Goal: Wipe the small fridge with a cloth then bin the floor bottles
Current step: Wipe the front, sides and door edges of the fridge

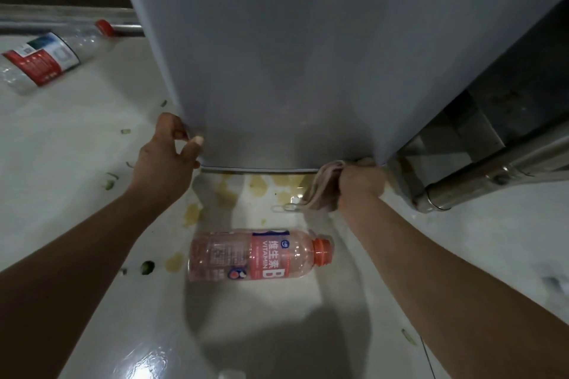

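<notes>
**Cloth at the fridge's bottom corner, two bottles waiting on the floor**

The right hand [360,181] is balled into a fist around a crumpled pale pinkish-beige cloth [323,186], fingers curled tight on it and knuckles pressed up against the lower right corner of the smooth grey door of the small fridge [277,55]. Most of the cloth bunches out just to the thumb side of the fist and hangs toward the glossy off-white tiled floor [77,148]. The left hand [167,157] steadies the opposite lower corner: its thumb lies on the door face, the other fingers loosely spread and partly wrapped round the edge, gripping nothing else.

Between the two forearms, well below the fingers, a clear pink plastic vitamin-drink bottle with an orange cap [258,255] lies on its side. A second clear plastic bottle with a red-and-white label and red cap [52,55] lies far out beyond the left hand's knuckles. Yellowish stains mark the floor just under the door edge.

The cloth is soft and limp, so it should follow the door's edge only while kept bunched under firm pressure. Both bottles look nearly empty, hence probably light, thin-walled and prone to rolling or crumpling; a grasp round the mid-body label or the stiffer neck below the cap seems safest.
</notes>
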Demonstrator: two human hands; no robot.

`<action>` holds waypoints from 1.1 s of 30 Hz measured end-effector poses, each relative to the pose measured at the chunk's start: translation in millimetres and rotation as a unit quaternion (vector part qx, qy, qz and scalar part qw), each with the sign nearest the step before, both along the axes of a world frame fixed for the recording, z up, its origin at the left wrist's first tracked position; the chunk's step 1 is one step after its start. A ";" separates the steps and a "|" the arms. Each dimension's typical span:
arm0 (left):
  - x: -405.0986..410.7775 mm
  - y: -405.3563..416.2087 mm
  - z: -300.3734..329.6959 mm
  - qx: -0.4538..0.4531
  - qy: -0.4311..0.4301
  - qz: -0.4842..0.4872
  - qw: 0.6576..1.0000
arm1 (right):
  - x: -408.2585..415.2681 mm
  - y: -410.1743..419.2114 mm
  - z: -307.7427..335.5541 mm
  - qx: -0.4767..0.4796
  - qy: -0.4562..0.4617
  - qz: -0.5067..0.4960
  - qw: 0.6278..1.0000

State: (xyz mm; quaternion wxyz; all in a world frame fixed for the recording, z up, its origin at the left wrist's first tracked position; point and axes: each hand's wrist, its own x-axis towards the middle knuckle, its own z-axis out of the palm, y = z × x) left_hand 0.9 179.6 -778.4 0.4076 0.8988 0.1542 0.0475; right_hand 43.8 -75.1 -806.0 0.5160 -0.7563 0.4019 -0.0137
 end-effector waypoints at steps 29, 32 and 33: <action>-46.8 -80.9 152.6 0.295 -0.206 -0.198 0.912 | -80.2 -42.3 114.8 -0.071 -0.192 0.104 0.973; -37.1 -113.7 175.2 0.394 -0.264 -0.250 0.844 | -61.9 -63.8 110.7 -0.055 -0.178 0.040 0.982; -33.0 -124.4 180.3 0.425 -0.272 -0.258 0.824 | -54.1 -68.3 106.6 -0.056 -0.164 0.029 0.985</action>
